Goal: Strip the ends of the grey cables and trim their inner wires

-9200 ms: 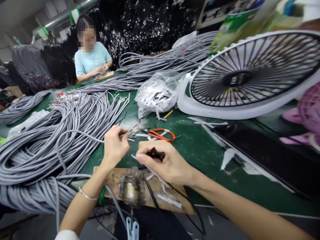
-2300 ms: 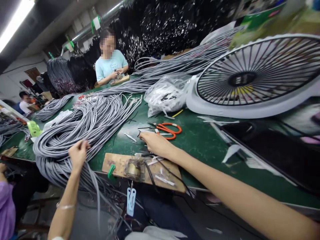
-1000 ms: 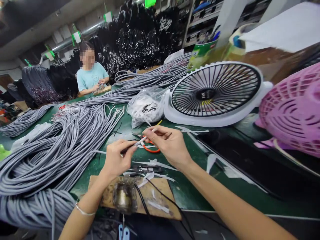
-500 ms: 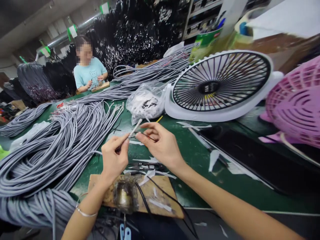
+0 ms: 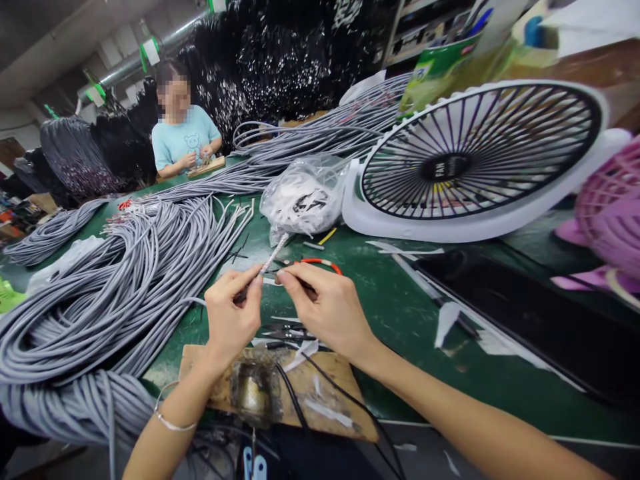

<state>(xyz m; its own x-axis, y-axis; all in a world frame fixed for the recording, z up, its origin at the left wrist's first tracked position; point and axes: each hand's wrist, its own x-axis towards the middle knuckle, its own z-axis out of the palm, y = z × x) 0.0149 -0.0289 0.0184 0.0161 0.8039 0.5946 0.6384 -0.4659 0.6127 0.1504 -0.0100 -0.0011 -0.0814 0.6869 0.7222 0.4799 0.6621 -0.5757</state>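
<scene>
Between the thumb and fingers of my left hand (image 5: 234,303) is the end of a grey cable (image 5: 196,300), with its whitish braided wire (image 5: 275,252) sticking out beyond the fingertips. Close beside it, my right hand (image 5: 325,303) is closed in a pinch near the base of the braid. A thin orange-red curved piece (image 5: 324,263) shows behind the right fingers and seems to be held there; its kind is unclear. Below both hands lie small dark snips (image 5: 287,331) on the green table. A wooden board (image 5: 320,380) carrying a metal solder pot (image 5: 254,393) is at the near edge.
Coils of grey cable (image 5: 115,293) cover the left side. Beyond my hands sits a plastic bag (image 5: 305,200) of white pieces. A white fan (image 5: 420,230), a black flat panel (image 5: 515,320) and a pink fan (image 5: 607,213) stand right. A co-worker (image 5: 185,140) sits across the table.
My right fingers have closed into a tighter pinch beside the braid. The orange-red piece now shows as a curve beyond them. The view has shifted slightly; my left hand keeps its hold.
</scene>
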